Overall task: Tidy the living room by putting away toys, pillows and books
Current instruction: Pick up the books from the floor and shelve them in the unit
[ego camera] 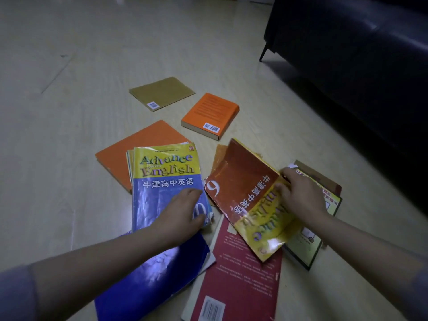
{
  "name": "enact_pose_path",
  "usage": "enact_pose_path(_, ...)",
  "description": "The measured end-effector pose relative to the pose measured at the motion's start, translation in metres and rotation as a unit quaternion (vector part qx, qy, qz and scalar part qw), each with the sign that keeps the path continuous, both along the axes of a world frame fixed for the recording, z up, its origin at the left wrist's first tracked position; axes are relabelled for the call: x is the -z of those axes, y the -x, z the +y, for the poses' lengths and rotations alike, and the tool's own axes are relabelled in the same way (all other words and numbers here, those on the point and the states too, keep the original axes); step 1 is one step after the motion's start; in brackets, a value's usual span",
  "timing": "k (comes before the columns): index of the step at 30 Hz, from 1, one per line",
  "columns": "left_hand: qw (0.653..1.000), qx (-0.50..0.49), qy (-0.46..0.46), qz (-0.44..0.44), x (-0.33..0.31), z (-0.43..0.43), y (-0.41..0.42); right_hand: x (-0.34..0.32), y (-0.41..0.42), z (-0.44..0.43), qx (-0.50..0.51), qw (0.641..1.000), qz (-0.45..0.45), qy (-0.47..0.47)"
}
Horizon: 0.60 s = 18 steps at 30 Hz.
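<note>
Several books lie scattered on the pale floor point(69, 112). My left hand point(183, 212) grips the lower right edge of a blue and yellow "Advance with English" book point(162, 179), which tops a small stack. My right hand point(301, 195) holds a worn brown and yellow textbook point(245, 188), tilted up off the pile below it. Under that book lie a red book point(238, 281) and a green-edged book point(310, 246). A glossy blue book point(150, 272) sits beneath my left forearm.
Further off lie a flat orange book point(136, 147), a thick orange book point(210, 114) and a tan book point(162, 92). A dark sofa point(361, 66) on thin legs fills the right side.
</note>
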<state>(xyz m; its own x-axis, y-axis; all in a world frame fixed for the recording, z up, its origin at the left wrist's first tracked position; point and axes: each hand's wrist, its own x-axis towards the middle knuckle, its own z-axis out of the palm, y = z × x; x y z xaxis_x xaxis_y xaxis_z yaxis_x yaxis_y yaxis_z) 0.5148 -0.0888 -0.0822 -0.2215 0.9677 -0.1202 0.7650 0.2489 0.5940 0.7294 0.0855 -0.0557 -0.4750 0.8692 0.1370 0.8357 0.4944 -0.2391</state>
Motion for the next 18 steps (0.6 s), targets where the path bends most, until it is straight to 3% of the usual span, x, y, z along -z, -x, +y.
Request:
enact_pose_path(6, 0.971, 0.088, -0.177, 0.137, -0.045, 0.038, -0.015, -0.022, 0.009, -0.025, -0.151, 0.98, -0.009, -0.13)
enact_pose_path(8, 0.955, 0.113, -0.165, 0.22, -0.058, 0.054, -0.022, -0.025, 0.01, -0.035, -0.168, 0.977, 0.004, -0.131)
enact_pose_path(11, 0.935, 0.146, -0.066, 0.316, -0.065, 0.071, -0.023, -0.03, 0.009, -0.042, -0.188, 0.972, 0.032, -0.141)
enact_pose_path(13, 0.938, 0.146, -0.033, 0.313, -0.063, 0.076, -0.022, -0.033, 0.007, -0.045, -0.201, 0.968, 0.038, -0.142)
enact_pose_path(18, 0.943, 0.15, -0.065, 0.291, -0.062, 0.077, -0.016, -0.036, 0.005, -0.046, -0.211, 0.967, 0.007, -0.142)
